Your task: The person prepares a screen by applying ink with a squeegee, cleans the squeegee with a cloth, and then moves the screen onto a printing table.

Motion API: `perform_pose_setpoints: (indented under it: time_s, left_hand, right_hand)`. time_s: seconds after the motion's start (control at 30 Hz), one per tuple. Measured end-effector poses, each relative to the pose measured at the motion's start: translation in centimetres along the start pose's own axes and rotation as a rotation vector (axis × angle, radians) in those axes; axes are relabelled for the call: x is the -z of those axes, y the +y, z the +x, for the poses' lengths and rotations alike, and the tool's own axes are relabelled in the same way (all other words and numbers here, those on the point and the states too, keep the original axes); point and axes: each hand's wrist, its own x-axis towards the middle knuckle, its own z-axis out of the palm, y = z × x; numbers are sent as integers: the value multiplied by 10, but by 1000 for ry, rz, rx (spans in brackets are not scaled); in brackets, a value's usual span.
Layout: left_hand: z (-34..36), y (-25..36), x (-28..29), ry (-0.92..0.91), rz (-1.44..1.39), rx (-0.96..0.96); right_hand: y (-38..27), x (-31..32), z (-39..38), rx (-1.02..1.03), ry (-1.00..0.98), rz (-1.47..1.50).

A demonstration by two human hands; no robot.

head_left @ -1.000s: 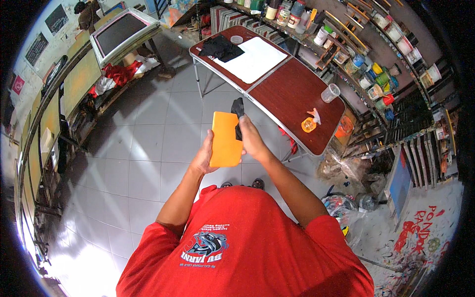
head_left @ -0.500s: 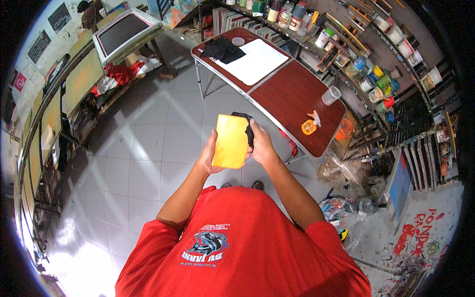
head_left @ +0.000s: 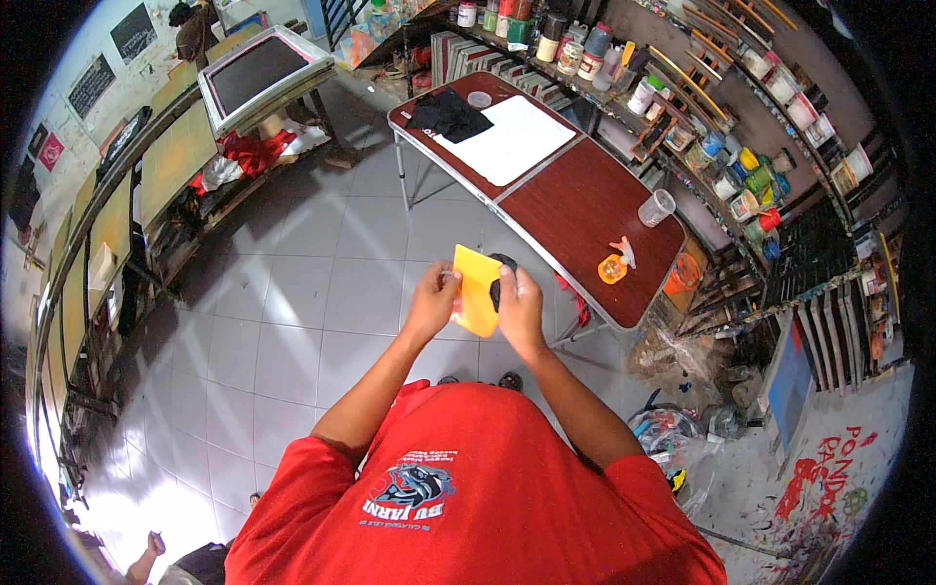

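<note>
I hold a flat yellow-orange card [head_left: 477, 289] up in front of my chest with both hands. My left hand [head_left: 434, 299] grips its left edge. My right hand [head_left: 517, 297] is on its right edge and also closes around a small black object [head_left: 500, 273] that shows just behind the card; what it is I cannot tell. I stand on the grey tiled floor [head_left: 322, 292], a short way from the brown folding table [head_left: 585, 210].
On the table lie a black cloth [head_left: 447, 114], a white sheet [head_left: 512, 138], a clear plastic cup [head_left: 656, 207] and an orange spray bottle [head_left: 614, 265]. Shelves of paint jars [head_left: 721, 166] run behind it. A framed printing screen [head_left: 261, 73] stands at the back left. Bags lie at right [head_left: 682, 429].
The card has turned from nearly face-on to more edge-on and shifted slightly, with my hands closing in on both its sides. I have stepped a little nearer the table.
</note>
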Motion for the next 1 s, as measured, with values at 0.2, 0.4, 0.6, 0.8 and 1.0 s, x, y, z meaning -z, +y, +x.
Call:
perform_pose_setpoints:
  time_s: [0.2, 0.4, 0.6, 0.8, 1.0]
  left_hand:
    - [1, 9, -9, -128, -966, 196]
    - [2, 0, -12, -502, -1296, 314]
    - [5, -1, -3, -720, -1576, 287]
    - [-14, 21, -7, -477, -1425, 115]
    - [0, 25, 23, -433, -1407, 90]
  right_hand:
    - [-12, -17, -14, 1, -113, 27]
    - [-26, -5, 5, 282, -134, -220]
    - [-31, -34, -37, 700, -548, -472]
    - [-36, -37, -6, 623, -470, -620]
    - [-49, -41, -40, 620, -654, -519]
